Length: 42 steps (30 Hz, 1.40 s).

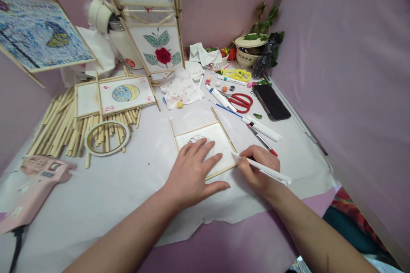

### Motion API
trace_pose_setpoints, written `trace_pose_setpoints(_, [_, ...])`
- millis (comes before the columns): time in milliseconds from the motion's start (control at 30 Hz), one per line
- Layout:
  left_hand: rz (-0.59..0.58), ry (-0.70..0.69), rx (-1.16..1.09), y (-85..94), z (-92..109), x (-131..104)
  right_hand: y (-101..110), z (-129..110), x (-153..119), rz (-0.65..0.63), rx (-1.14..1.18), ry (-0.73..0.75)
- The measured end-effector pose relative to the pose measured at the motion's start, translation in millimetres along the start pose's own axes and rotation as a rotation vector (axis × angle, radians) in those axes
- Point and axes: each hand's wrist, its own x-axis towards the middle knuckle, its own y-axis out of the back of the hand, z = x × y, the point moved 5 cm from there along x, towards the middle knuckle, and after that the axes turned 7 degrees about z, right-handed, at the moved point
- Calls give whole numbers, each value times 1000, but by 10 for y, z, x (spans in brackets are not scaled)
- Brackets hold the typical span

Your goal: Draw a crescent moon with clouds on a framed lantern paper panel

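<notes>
A small white panel (221, 136) framed with thin wooden sticks lies on the covered table in front of me. Dark line drawing shows on it, partly under my fingers. My left hand (195, 170) rests flat across the panel, fingers spread. At the panel's right edge, my right hand (261, 166) grips a slim white pen (272, 172), its tip at the white surface near a faint wavy line. Beyond the panel lie red-handled scissors (241, 102), a blue thin brush (226, 108) and several white markers (264, 128).
Wooden sticks (60, 123) and a tape roll (88, 147) lie left, near a pink glue gun (38, 187). Framed pictures (128, 94) stand and lie behind. A black phone (272, 101) is at right. A paper bowl (246, 57) and a stained tissue (184, 89) sit at the back.
</notes>
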Motion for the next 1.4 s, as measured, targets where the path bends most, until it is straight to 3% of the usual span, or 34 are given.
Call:
trace_pose_setpoints(767, [-14, 4, 16, -3, 0, 1, -32, -46, 16, -20, 17, -13])
trace_pose_setpoints(1000, [-21, 7, 19, 1, 1, 1, 15, -30, 9, 41, 66, -56])
trace_pose_setpoints(1400, [11, 7, 5, 16, 10, 4, -102, -9, 45, -66, 141, -172])
